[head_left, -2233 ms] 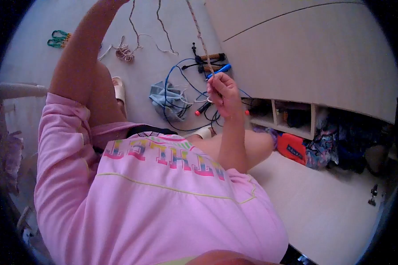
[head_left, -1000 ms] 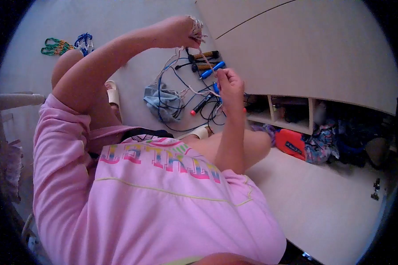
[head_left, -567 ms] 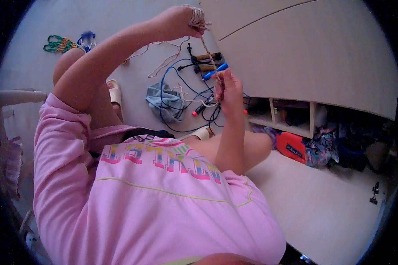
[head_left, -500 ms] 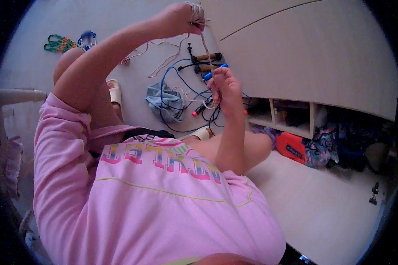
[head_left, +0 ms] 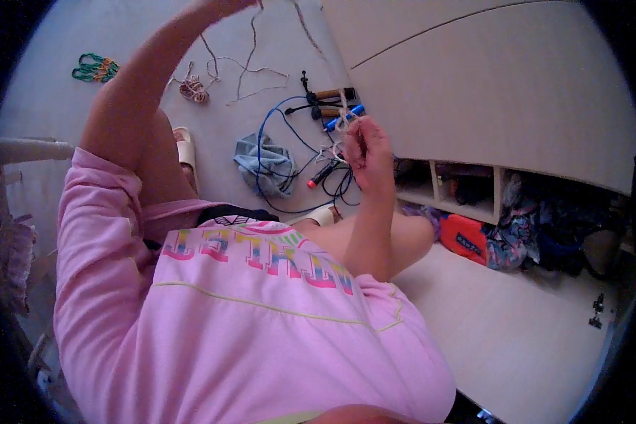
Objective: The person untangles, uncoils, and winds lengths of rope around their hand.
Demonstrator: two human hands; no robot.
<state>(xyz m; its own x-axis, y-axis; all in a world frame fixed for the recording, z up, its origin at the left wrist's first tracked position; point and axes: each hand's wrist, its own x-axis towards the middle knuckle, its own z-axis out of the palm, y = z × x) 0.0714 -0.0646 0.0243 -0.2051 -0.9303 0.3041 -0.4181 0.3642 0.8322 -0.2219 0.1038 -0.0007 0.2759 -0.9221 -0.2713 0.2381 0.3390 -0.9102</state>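
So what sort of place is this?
Probably a room in a home, perhaps a bedroom. There are cubbies beside what look like bundled clothes, a slipper on a foot, and what seem to be skipping ropes on the floor.

- The left hand (head_left: 247, 3) slips past the top edge, leaving us only a sliver; we cannot tell its grip.
- Brown cords (head_left: 307, 30) beside it are also cut off there.
- The right hand (head_left: 369, 148) hides part of the pale cord (head_left: 343, 113) it holds from us.
- A green net (head_left: 94, 68) disappears behind the left arm (head_left: 131, 88).
- Lettering on a red pouch (head_left: 463, 239) is too small for us to read.
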